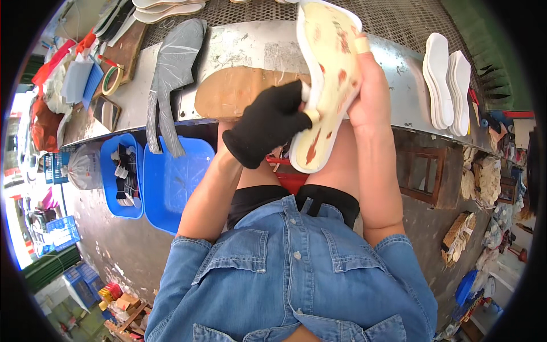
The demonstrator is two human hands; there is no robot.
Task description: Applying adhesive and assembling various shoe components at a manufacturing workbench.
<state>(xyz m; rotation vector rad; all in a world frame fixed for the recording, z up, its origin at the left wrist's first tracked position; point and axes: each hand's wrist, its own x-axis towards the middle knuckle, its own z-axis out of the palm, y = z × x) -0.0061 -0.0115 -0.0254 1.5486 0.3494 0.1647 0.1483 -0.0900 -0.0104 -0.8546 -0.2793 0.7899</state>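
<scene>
A large foot-shaped insole (333, 68), cream with reddish-brown marks and a white rim, is held up over the front edge of the bench. My right hand (370, 91) grips its right side, the thumb in a pale cover lying on the cream face. My left hand (270, 122), in a black glove with pale-covered fingertips, pinches the insole's left rim. Behind the glove, a brown sole-shaped board (239, 91) lies on the bench. To its left rests a grey plastic-wrapped piece (176, 62), its two strips hanging over the edge.
White insoles stand in stacks on the metal bench (407, 85) at the right (439, 80) and far left (168, 8). A tape roll (112, 80) is at the left. Below are an empty-looking blue bin (179, 188) and another blue bin (139, 199) with dark pieces. A wooden stool (433, 171) stands under the right side.
</scene>
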